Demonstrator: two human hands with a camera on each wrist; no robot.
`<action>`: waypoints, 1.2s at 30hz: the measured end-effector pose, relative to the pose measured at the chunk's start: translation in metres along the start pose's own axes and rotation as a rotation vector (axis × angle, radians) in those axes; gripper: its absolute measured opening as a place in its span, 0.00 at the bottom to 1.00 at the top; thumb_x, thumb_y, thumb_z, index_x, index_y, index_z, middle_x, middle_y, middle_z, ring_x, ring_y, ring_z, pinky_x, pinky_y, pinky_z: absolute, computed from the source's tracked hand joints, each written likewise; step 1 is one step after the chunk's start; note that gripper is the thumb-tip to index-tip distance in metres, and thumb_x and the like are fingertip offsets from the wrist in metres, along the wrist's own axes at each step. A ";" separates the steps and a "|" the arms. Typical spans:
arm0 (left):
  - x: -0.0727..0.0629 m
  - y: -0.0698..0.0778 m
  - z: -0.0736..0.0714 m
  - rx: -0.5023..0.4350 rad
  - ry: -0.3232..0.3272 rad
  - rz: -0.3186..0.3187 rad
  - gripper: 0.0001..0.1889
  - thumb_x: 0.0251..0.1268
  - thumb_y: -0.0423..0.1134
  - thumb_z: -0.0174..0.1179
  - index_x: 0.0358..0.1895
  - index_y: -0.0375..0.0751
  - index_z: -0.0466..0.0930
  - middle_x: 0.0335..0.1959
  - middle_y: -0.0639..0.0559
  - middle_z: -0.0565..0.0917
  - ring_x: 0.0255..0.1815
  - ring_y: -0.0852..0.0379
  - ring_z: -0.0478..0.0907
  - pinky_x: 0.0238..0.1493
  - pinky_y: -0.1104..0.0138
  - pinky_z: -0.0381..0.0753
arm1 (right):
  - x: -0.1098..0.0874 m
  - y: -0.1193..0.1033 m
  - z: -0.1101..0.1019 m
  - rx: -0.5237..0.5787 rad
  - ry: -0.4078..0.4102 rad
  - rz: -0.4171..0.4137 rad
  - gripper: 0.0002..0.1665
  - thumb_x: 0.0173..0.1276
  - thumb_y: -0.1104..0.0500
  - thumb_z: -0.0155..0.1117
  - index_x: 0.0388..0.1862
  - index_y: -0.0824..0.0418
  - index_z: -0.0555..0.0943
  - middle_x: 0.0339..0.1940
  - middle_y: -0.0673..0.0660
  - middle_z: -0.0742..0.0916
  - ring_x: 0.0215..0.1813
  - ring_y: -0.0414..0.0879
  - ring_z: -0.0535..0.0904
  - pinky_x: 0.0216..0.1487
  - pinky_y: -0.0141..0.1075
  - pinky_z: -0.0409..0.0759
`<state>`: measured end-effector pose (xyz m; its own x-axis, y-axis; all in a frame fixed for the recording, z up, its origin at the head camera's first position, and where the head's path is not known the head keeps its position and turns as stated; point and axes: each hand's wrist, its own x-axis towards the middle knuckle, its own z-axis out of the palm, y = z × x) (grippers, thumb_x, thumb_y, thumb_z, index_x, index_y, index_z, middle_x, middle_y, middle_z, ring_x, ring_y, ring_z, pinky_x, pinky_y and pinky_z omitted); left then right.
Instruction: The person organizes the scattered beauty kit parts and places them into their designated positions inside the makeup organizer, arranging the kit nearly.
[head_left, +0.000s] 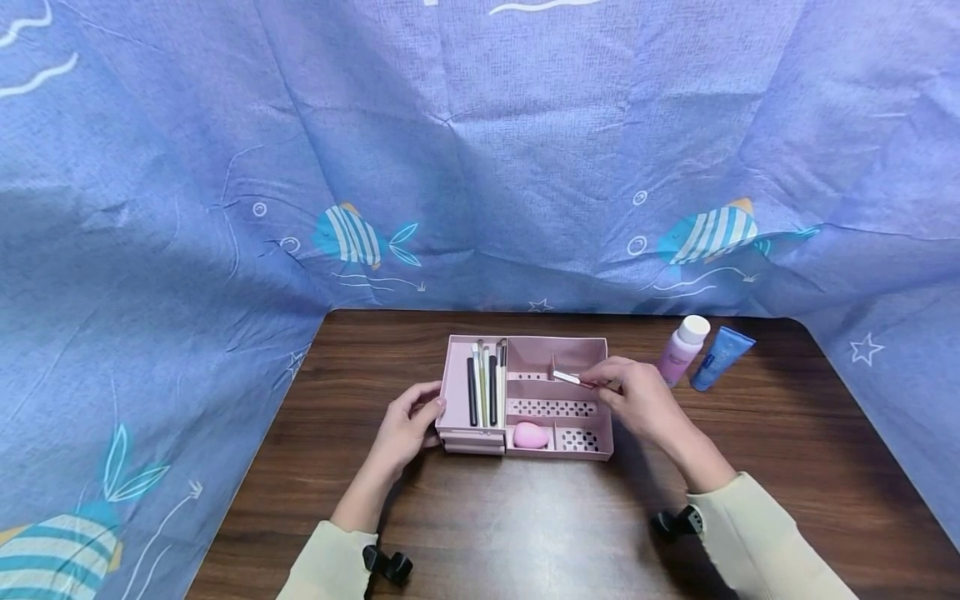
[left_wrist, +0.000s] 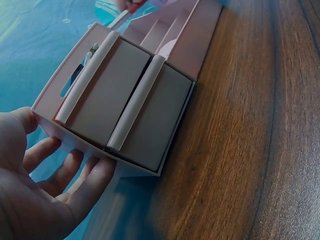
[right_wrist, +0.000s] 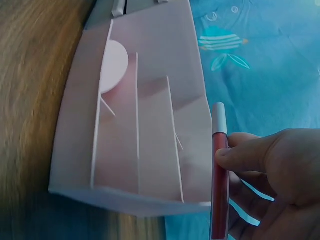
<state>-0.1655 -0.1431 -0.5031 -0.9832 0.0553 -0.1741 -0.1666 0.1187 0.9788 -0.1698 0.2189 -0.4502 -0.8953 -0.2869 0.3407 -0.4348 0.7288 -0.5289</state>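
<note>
A pink desk organizer [head_left: 457, 379] stands on the table, with makeup brushes and dark pencils [head_left: 483, 387] lying on its left top. In its front right compartment sits a pink makeup sponge [head_left: 530, 435]. My left hand [head_left: 405, 425] grips the organizer's left side, thumb at the upper edge and fingers against the wall by the two drawers [left_wrist: 150, 110]. Between thumb and fingers, my right hand [head_left: 641, 404] pinches a lip gloss tube [right_wrist: 220, 180] with a red body and white cap. In the head view the tube overlaps the back right compartments, close over their dividers [right_wrist: 172, 140].
Right of the organizer, near the right hand, are a pink bottle [head_left: 682, 350] with a white cap and a blue squeeze tube [head_left: 722, 358]. Brown wooden table [head_left: 510, 525] surrounds the organizer. A blue fish-patterned cloth [head_left: 517, 167] hangs behind the table.
</note>
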 end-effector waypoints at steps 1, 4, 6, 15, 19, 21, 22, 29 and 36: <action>0.000 0.000 0.000 0.000 -0.002 0.000 0.19 0.75 0.39 0.60 0.66 0.44 0.78 0.55 0.38 0.83 0.44 0.54 0.83 0.37 0.56 0.91 | 0.001 -0.001 0.003 0.005 -0.009 -0.004 0.18 0.58 0.75 0.71 0.42 0.57 0.91 0.40 0.52 0.91 0.43 0.48 0.87 0.44 0.47 0.86; 0.001 -0.001 -0.001 -0.003 -0.003 -0.004 0.19 0.76 0.40 0.60 0.66 0.46 0.79 0.56 0.38 0.82 0.45 0.53 0.83 0.38 0.56 0.91 | 0.004 -0.005 0.012 0.024 -0.035 -0.020 0.17 0.58 0.74 0.72 0.41 0.56 0.91 0.39 0.50 0.91 0.42 0.46 0.86 0.44 0.45 0.86; 0.001 -0.001 -0.001 -0.001 -0.001 -0.007 0.19 0.76 0.40 0.60 0.66 0.45 0.79 0.56 0.38 0.82 0.44 0.53 0.83 0.37 0.56 0.91 | 0.006 -0.007 0.018 0.034 -0.051 -0.035 0.16 0.58 0.73 0.72 0.41 0.56 0.91 0.39 0.50 0.91 0.42 0.46 0.87 0.45 0.46 0.87; 0.000 -0.001 -0.001 -0.002 -0.005 -0.011 0.19 0.76 0.40 0.60 0.67 0.45 0.78 0.58 0.39 0.82 0.45 0.53 0.83 0.39 0.56 0.91 | 0.009 -0.004 0.040 0.035 -0.108 -0.045 0.17 0.58 0.75 0.71 0.41 0.58 0.91 0.41 0.53 0.92 0.44 0.50 0.88 0.50 0.49 0.87; 0.001 -0.001 -0.002 -0.004 -0.005 -0.013 0.19 0.76 0.40 0.60 0.67 0.45 0.78 0.57 0.39 0.82 0.44 0.53 0.83 0.39 0.56 0.92 | 0.011 -0.005 0.048 0.024 -0.142 -0.044 0.16 0.59 0.73 0.71 0.41 0.57 0.91 0.43 0.53 0.92 0.47 0.51 0.88 0.54 0.50 0.87; 0.001 -0.002 -0.002 -0.004 -0.004 -0.012 0.19 0.75 0.40 0.60 0.66 0.45 0.79 0.57 0.39 0.82 0.44 0.53 0.83 0.38 0.56 0.92 | 0.012 -0.006 0.051 0.022 -0.160 -0.038 0.15 0.59 0.72 0.71 0.41 0.57 0.91 0.44 0.53 0.92 0.48 0.51 0.88 0.55 0.50 0.86; 0.001 -0.002 -0.002 -0.005 -0.003 -0.012 0.19 0.75 0.40 0.60 0.66 0.46 0.79 0.57 0.39 0.82 0.45 0.53 0.83 0.39 0.56 0.92 | 0.013 -0.007 0.053 0.018 -0.168 -0.035 0.14 0.60 0.72 0.72 0.41 0.57 0.91 0.44 0.53 0.92 0.48 0.52 0.88 0.56 0.51 0.86; 0.000 -0.003 -0.001 -0.017 -0.006 -0.014 0.20 0.75 0.40 0.61 0.67 0.46 0.79 0.59 0.39 0.81 0.45 0.53 0.83 0.40 0.55 0.92 | 0.011 -0.003 0.063 -0.021 -0.201 -0.009 0.14 0.61 0.71 0.70 0.41 0.55 0.91 0.42 0.52 0.92 0.49 0.53 0.88 0.56 0.52 0.86; 0.001 -0.002 -0.001 -0.025 -0.006 -0.006 0.19 0.75 0.39 0.61 0.66 0.46 0.79 0.57 0.38 0.82 0.44 0.52 0.84 0.39 0.55 0.92 | 0.012 0.001 0.068 -0.038 -0.188 -0.015 0.14 0.61 0.72 0.70 0.40 0.55 0.92 0.43 0.52 0.92 0.49 0.53 0.88 0.55 0.51 0.86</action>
<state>-0.1666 -0.1441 -0.5051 -0.9817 0.0605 -0.1804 -0.1743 0.0942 0.9802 -0.1873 0.1735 -0.4993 -0.8927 -0.4064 0.1947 -0.4472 0.7455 -0.4942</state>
